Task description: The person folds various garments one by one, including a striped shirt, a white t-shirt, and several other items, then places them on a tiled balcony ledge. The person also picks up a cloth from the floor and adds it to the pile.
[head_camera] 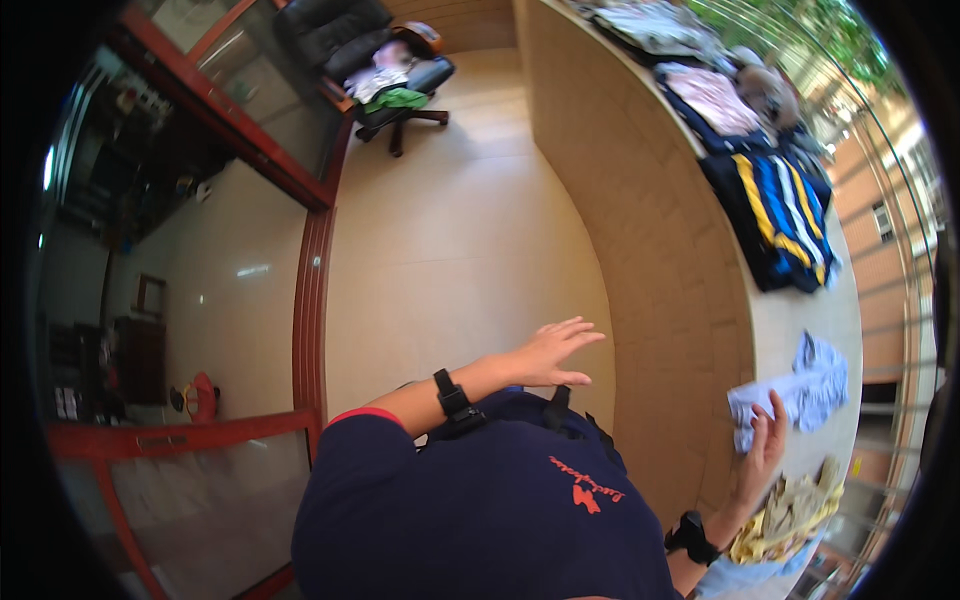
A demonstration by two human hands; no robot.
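Observation:
My left hand [556, 352] is in front of my waist, fingers spread, holding nothing. Over the ledge on the right is my right hand [761, 446], its fingers extended and slightly apart. It overlaps a light blue garment [821, 379] that lies crumpled on the ledge; whether it touches the cloth I cannot tell. Closer to my body, beside my right wrist, lies a pile of yellow and beige clothes [787, 517] with light blue cloth under it. Farther along the ledge is a folded dark garment with yellow, blue and white stripes [780, 214].
The pale ledge [780, 315] tops a tiled wall [660, 247]. Beyond the striped garment lie a pink garment [712, 97] and more clothes. Window bars run along the outer side. A black office chair [337, 37] holds clothes. Red-framed sliding doors [307, 315] stand on the left.

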